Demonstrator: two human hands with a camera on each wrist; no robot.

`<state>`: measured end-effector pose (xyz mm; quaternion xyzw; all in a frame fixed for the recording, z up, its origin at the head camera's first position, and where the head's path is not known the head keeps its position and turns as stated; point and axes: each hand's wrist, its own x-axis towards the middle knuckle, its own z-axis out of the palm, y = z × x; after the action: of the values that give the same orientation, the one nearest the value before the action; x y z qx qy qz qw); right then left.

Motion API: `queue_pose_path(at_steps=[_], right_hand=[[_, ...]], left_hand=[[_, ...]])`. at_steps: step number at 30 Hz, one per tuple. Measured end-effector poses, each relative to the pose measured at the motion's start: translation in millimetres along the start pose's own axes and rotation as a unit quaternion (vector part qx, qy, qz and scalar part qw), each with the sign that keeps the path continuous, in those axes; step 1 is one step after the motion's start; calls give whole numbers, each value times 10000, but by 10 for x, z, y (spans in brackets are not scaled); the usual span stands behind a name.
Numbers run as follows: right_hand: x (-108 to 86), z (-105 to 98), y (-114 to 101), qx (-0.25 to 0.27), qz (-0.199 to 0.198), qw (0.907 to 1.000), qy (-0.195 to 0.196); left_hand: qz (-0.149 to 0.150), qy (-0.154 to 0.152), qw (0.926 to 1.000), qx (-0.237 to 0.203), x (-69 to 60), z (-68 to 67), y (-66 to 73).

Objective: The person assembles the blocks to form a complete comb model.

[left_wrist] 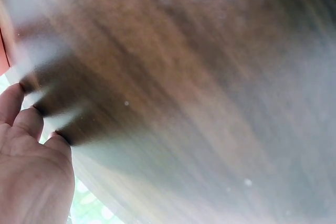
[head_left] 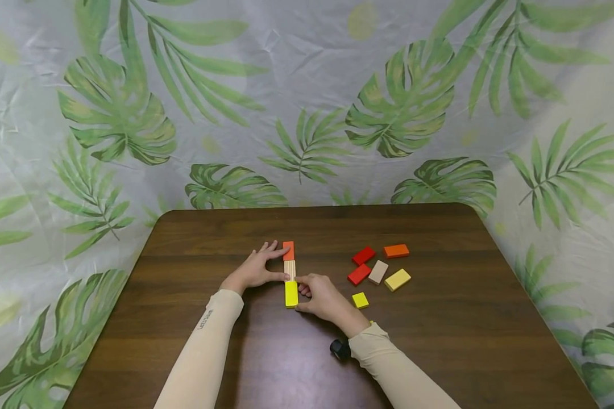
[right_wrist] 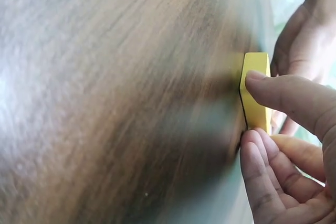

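Observation:
A straight row of wooden blocks lies on the table: an orange block (head_left: 289, 251) at the far end, a plain wood block (head_left: 289, 269) in the middle and a yellow block (head_left: 291, 295) at the near end. From the left side, my left hand (head_left: 256, 269) reaches over with fingers spread; its index finger touches the orange block and its thumb the plain wood one. On the other side, my right hand (head_left: 323, 296) holds the yellow block (right_wrist: 256, 106), thumb at its near end and fingers along its side. The left wrist view shows only several fingertips against the table.
Right of the row lie two red blocks, one of them a red block (head_left: 363, 255), plus another orange block (head_left: 396, 250), a plain block (head_left: 378, 272), a pale yellow block (head_left: 398, 280) and a small yellow block (head_left: 360, 300). A leaf-patterned curtain (head_left: 307, 102) hangs behind the table (head_left: 440, 341).

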<state>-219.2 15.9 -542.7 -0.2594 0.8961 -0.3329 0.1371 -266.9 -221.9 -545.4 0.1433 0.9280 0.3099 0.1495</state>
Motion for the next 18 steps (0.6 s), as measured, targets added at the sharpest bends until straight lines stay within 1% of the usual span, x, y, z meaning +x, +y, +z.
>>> queue_pose_path(at_steps=[7, 15, 18], right_hand=[[-11, 18, -7, -123, -277, 9995, 107], [-10, 16, -7, -115, -315, 9994, 98], [-13, 20, -8, -115, -319, 9994, 90]], left_hand=[[70, -7, 10000, -36, 25, 13, -33], [85, 15, 9999, -57, -3, 0, -4], [44, -15, 10000, -43, -3, -5, -7]])
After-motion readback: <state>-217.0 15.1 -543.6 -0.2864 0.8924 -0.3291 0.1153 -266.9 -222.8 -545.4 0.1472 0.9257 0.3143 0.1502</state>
